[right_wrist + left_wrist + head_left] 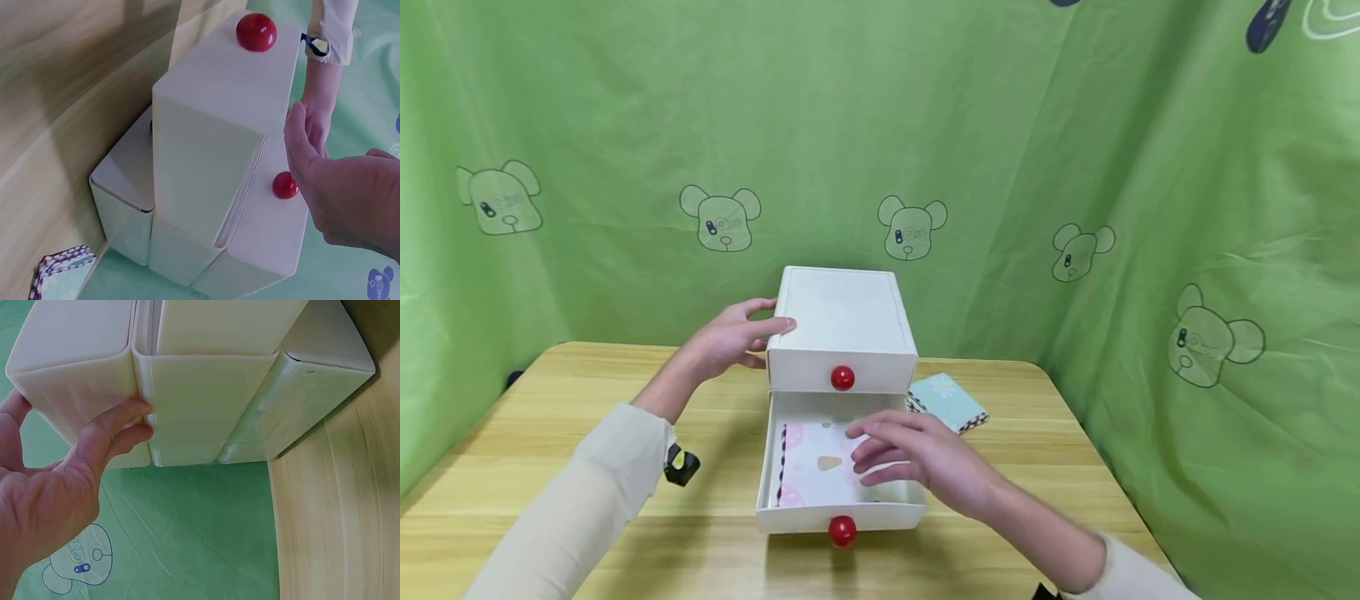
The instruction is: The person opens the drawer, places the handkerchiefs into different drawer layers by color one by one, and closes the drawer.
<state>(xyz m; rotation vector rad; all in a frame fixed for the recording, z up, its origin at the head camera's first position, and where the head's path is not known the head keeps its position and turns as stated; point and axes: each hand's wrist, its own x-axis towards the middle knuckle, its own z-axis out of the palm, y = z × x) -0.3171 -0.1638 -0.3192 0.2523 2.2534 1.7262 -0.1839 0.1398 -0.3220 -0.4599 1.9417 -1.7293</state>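
Observation:
A white drawer cabinet (842,308) with red knobs stands on the table. Its middle drawer (793,520) is pulled out, and a folded pink and white patterned cloth (805,479) with a dark stitched edge lies inside. My left hand (730,335) rests against the cabinet's upper left side, thumb over the top edge; in the left wrist view its fingertips (134,412) touch the side wall. Over the right part of the open drawer hovers my right hand (928,458), fingers loosely bent with nothing between them, covering part of the cloth.
A folded light blue cloth (946,400) with a checked edge lies on the wooden table (1022,467), right of the cabinet. Green fabric (835,125) with bear outlines hangs behind and at both sides. The lower drawer (128,169) is pushed in.

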